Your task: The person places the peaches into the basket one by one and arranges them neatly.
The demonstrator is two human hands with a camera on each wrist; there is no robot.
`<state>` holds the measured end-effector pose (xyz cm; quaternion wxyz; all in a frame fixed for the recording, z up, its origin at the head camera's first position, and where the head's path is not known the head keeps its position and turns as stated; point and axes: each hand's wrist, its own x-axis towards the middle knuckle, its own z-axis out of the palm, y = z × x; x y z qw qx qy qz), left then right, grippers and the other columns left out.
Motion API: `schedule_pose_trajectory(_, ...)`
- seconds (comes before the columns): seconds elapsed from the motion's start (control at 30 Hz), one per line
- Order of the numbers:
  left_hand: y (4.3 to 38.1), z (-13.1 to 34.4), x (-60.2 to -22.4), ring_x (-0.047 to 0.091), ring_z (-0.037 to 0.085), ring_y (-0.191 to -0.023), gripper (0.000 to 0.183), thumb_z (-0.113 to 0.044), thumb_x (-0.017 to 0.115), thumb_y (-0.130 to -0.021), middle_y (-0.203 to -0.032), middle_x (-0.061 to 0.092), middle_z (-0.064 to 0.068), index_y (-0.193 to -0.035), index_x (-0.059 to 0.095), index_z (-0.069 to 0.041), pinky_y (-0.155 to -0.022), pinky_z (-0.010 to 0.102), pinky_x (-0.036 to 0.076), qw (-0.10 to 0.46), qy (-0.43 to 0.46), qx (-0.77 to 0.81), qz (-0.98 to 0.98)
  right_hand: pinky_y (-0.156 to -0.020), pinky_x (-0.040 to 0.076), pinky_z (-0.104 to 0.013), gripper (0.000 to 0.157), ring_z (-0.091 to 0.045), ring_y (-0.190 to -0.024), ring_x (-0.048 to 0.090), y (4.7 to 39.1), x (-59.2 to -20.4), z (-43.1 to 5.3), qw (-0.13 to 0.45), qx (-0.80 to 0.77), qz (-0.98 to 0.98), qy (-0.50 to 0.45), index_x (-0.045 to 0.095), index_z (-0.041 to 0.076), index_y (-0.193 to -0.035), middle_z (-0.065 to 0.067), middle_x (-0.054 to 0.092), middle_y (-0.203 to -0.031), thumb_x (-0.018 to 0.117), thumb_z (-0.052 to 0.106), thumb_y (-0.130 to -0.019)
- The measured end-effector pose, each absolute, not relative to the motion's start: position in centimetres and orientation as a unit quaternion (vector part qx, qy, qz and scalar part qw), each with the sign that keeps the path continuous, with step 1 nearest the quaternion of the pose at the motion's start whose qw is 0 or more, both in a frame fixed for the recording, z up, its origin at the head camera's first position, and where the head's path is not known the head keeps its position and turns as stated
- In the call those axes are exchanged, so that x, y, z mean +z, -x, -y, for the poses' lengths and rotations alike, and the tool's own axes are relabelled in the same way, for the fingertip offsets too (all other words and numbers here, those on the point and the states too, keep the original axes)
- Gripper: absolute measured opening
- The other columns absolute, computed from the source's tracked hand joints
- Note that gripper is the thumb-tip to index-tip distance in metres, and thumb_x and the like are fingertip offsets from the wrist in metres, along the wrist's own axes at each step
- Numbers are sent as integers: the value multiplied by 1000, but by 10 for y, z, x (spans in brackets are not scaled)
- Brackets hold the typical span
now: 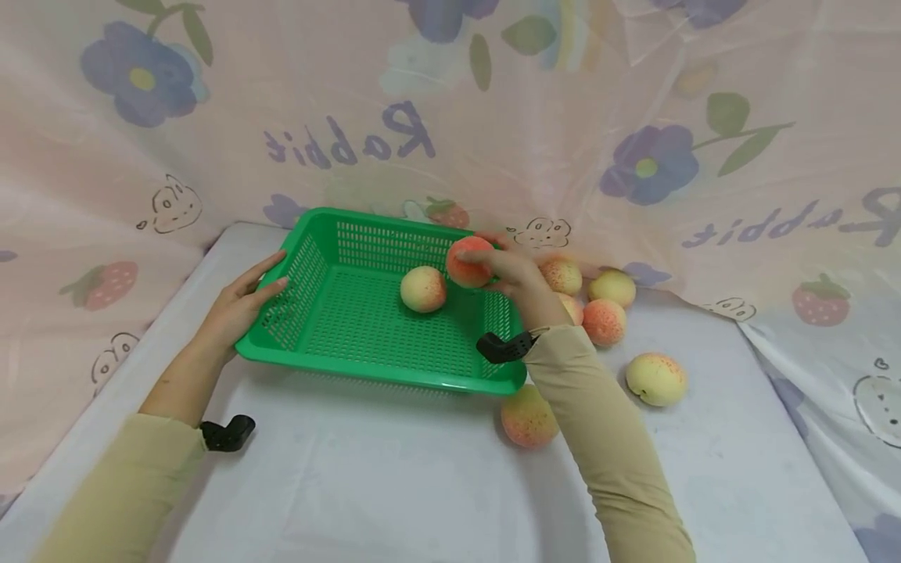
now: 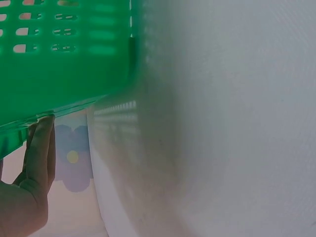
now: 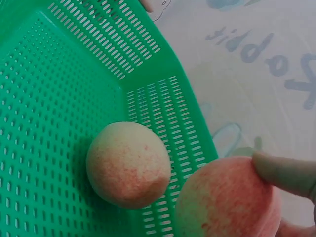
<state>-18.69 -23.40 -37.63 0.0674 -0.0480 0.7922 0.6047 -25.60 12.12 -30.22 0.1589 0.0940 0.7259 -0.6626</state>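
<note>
A green plastic basket (image 1: 380, 378) with slotted walls is in the middle of the head view. My left hand (image 1: 241, 306) grips its left end, thumb over the rim; in the left wrist view the fingers (image 2: 42, 153) press against the outside. My right hand (image 1: 517, 274) holds a red peach (image 1: 470, 263) over the right part of the basket, near the back wall. In the right wrist view the thumb lies on that peach (image 3: 224, 202). A pale yellow peach (image 1: 423, 289) with a red blush rests on the basket floor.
Several more peaches lie on the white-covered table (image 1: 394, 477) right of the basket, including a red one (image 1: 604, 322) and a yellow one (image 1: 657, 379). Another peach (image 1: 529, 417) sits by the basket's front right corner. A printed curtain (image 1: 479, 117) hangs behind.
</note>
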Motion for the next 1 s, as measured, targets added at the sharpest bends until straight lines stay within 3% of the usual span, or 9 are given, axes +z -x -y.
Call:
schedule_pose_trajectory(0.17, 188, 234, -376, -4, 38, -146, 61, -49, 50, -96, -161, -5, 7, -151, 23, -41, -113, 63, 13, 71, 51, 603, -793, -104, 37, -58, 65, -37, -136, 34, 259, -308, -117, 162, -654, -731, -102, 38, 11, -147, -13, 30, -152, 63, -2, -88)
schedule_pose_trajectory(0.37, 187, 234, -377, -9, 35, -146, 61, -48, 50, -97, -162, -6, 3, -151, 23, -40, -113, 66, 5, 67, 47, 604, -793, -102, 41, -55, 62, -36, -131, 40, 259, -312, -111, 148, -633, -751, -114, 43, 12, -143, -14, 33, -149, 65, -2, -86)
schedule_pose_trajectory(0.67, 186, 233, -378, -9, 34, -147, 60, -47, 51, -97, -162, -4, 2, -151, 25, -40, -112, 66, 1, 60, 43, 605, -792, -90, 48, -45, 65, -33, -124, 47, 259, -317, -105, 145, -595, -781, -123, 44, 13, -142, -16, 39, -144, 69, -2, -84)
schedule_pose_trajectory(0.83, 187, 235, -379, -8, 35, -147, 60, -47, 51, -97, -162, -5, 3, -150, 26, -40, -113, 66, 3, 57, 44, 606, -792, -99, 45, -52, 66, -36, -128, 44, 260, -319, -105, 151, -600, -776, -119, 41, 13, -144, -16, 37, -147, 67, -1, -86)
schedule_pose_trajectory(1.0, 190, 236, -381, -7, 35, -147, 60, -48, 51, -96, -162, -4, 4, -150, 26, -40, -112, 67, 5, 57, 44, 602, -795, -103, 37, -60, 67, -39, -138, 32, 260, -322, -110, 175, -597, -774, -121, 35, 14, -149, -15, 27, -154, 64, 5, -90)
